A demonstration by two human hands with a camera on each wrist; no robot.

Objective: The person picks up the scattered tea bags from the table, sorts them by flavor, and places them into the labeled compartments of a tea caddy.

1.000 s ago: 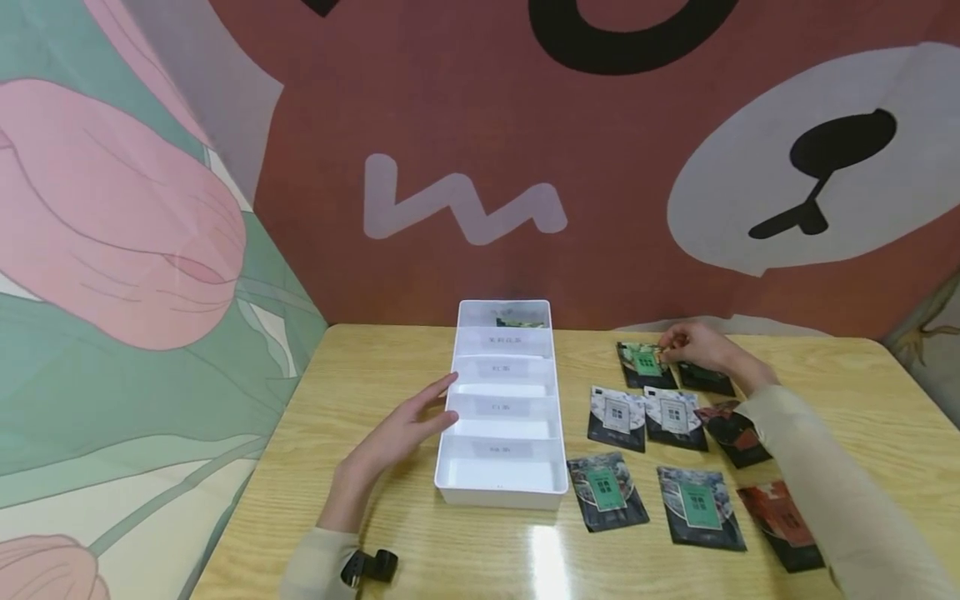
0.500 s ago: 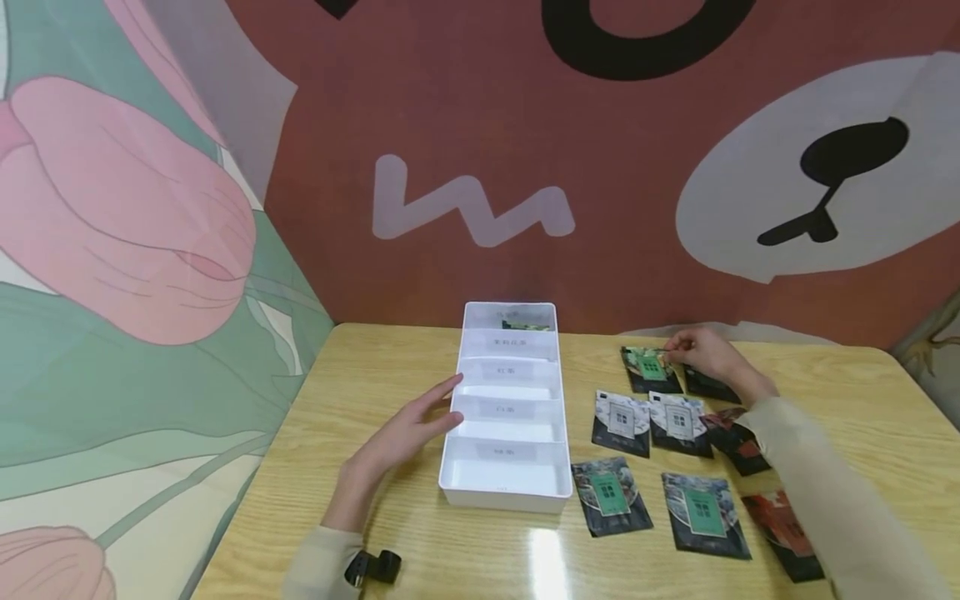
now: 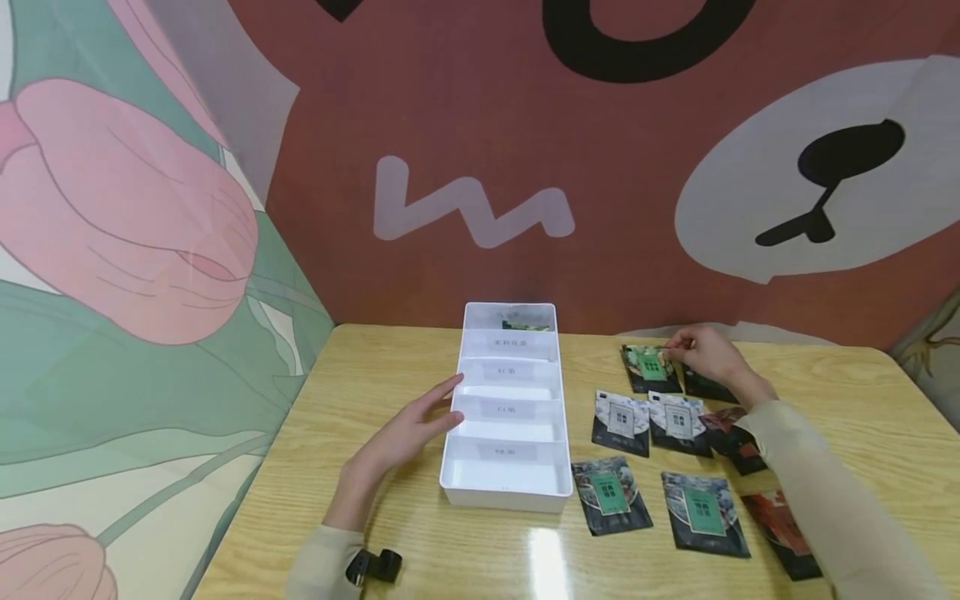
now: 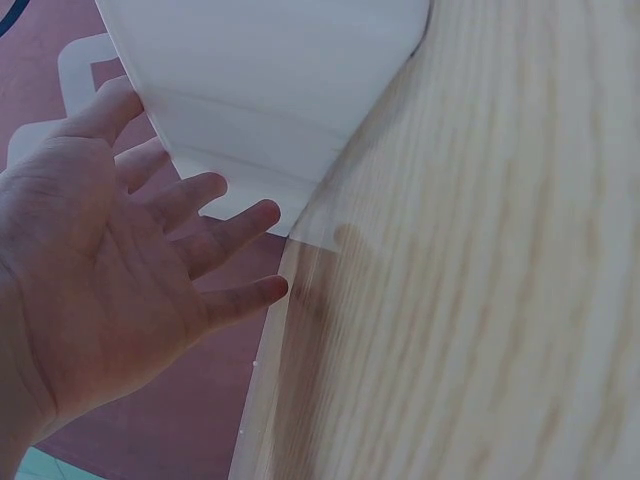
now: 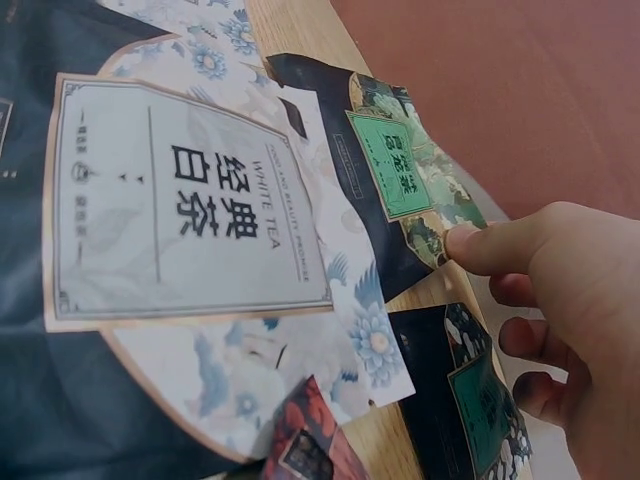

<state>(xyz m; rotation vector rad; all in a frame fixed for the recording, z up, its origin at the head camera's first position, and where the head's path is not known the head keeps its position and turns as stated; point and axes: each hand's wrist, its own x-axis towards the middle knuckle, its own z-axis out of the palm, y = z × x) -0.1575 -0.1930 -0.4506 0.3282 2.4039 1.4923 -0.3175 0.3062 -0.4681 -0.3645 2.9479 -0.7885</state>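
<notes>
In the head view, a white box [image 3: 506, 501] with several labelled compartments stands on the table. My left hand [image 3: 405, 432] is at its left side, thumb and forefinger against the wall. The left wrist view shows that hand [image 4: 125, 240] with its fingers spread. At the back right, my right hand [image 3: 711, 358] pinches the edge of a tea packet [image 3: 647, 365] with a green label. In the right wrist view, the thumb [image 5: 485, 246] lies on the corner of this packet [image 5: 392, 165]. Below the hand lies another dark, green-labelled packet [image 5: 478, 410].
Two white tea packets [image 3: 621, 422] lie side by side right of the box. Nearer are two larger green-labelled packets [image 3: 611, 492]. Two red packets [image 3: 776, 527] are partly hidden by the right sleeve. One packet [image 3: 527, 326] sits in the farthest compartment. A printed wall borders the table [image 3: 375, 358].
The head view has shifted slightly. Both hands stay in nearly the same places, the right at the green-labelled packet and the left at the box.
</notes>
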